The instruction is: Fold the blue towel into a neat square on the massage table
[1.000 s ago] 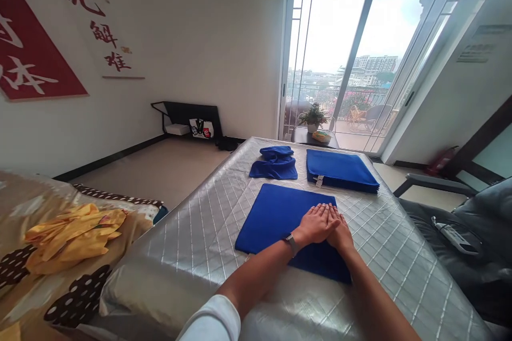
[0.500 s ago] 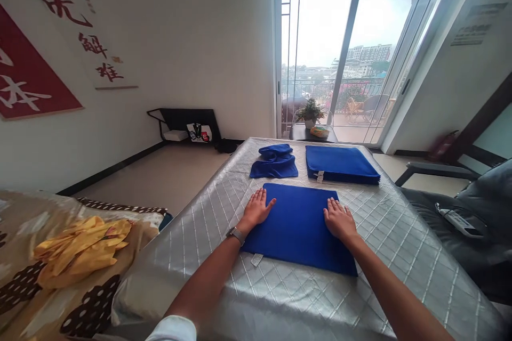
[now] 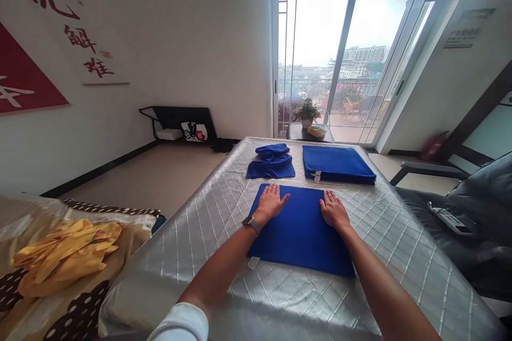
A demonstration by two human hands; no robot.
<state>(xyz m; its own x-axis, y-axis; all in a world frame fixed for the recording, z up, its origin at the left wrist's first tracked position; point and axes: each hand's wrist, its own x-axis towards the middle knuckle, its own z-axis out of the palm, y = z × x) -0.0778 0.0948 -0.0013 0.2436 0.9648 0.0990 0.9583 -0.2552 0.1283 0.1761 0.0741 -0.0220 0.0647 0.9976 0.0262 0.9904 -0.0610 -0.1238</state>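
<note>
A flat blue cloth (image 3: 300, 240), with a white tag at its near left corner, lies on the quilted silver cover (image 3: 192, 245). Spread on its far left part is my left hand (image 3: 271, 202), palm down with fingers stretched out. My right hand (image 3: 334, 209) rests flat near the far right corner, fingers extended. Beyond the hands sits a neat stack of folded blue cloths (image 3: 338, 162), its tag facing me. To the left of that stack a crumpled blue cloth (image 3: 272, 161) lies loosely.
On the left, a yellow cloth (image 3: 68, 250) is heaped on a patterned bed surface. A dark armchair (image 3: 452, 213) holding a white handset (image 3: 450, 219) stands to the right. Past the far edge, a small table bears a potted plant (image 3: 307, 112) before the glass door.
My left hand has slid right and slightly away from me across the blue cloth. The right hand has shifted slightly away too. The whole view has moved slightly.
</note>
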